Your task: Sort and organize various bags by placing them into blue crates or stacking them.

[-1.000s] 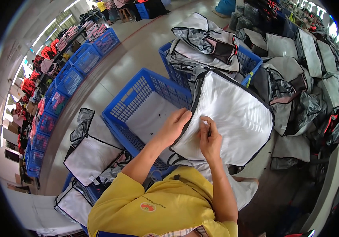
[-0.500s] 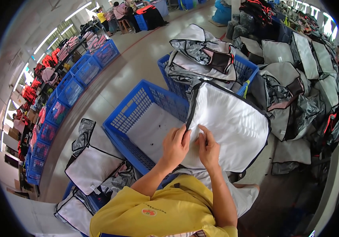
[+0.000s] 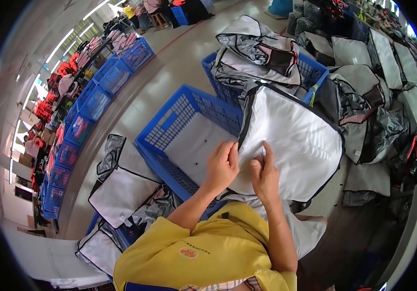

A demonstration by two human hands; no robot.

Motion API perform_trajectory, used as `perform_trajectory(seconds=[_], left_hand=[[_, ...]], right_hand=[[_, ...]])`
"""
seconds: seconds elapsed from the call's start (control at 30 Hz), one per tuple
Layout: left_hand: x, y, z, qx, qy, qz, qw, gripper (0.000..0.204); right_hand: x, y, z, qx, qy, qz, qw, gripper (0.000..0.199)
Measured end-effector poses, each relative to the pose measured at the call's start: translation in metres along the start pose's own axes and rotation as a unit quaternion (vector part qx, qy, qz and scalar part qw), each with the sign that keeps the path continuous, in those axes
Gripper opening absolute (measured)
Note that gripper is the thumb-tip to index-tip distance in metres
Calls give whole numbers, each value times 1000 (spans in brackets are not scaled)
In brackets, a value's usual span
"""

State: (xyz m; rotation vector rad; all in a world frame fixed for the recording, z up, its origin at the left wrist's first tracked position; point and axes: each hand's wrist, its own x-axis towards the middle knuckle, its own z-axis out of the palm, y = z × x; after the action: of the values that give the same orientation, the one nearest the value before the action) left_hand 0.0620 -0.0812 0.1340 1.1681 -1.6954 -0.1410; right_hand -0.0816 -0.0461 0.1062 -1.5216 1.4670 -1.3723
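Blue crate w/ a pale sheet on its floor stands at L; white panel, edged in blk trim, is propped just beside it, on the crate's R. L hand has fingers curled closed, tips pinching the panel's L edge. R hand is half-curled over the panel, thumb & fingers gripping a slim item, poss. a small tool, too tiny to ID. Vs half a sec ago, R hand sits further from L hand, so edge work looks ongoing.
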Motion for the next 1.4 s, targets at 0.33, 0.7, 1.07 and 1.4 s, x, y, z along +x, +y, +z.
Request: perform_trajectory(seconds=[0.33,0.7,1.07,1.4], left_hand=[[-5,-9,-11,-174,-103,-183,962,21],[-1,-3,-14,-222,-130,-204,944,23],[0,-4,-15,-218,-139,-228,939,26],[2,-2,-17,-229,-146,-234,933,26]], right_hand=[[-16,-10,7,-92,75,-129,984,39],[1,-21,3,-189,76,-211,956,28],[-9,-18,0,-164,99,-190,963,25],[-10,-19,5,-209,69,-195,956,25]])
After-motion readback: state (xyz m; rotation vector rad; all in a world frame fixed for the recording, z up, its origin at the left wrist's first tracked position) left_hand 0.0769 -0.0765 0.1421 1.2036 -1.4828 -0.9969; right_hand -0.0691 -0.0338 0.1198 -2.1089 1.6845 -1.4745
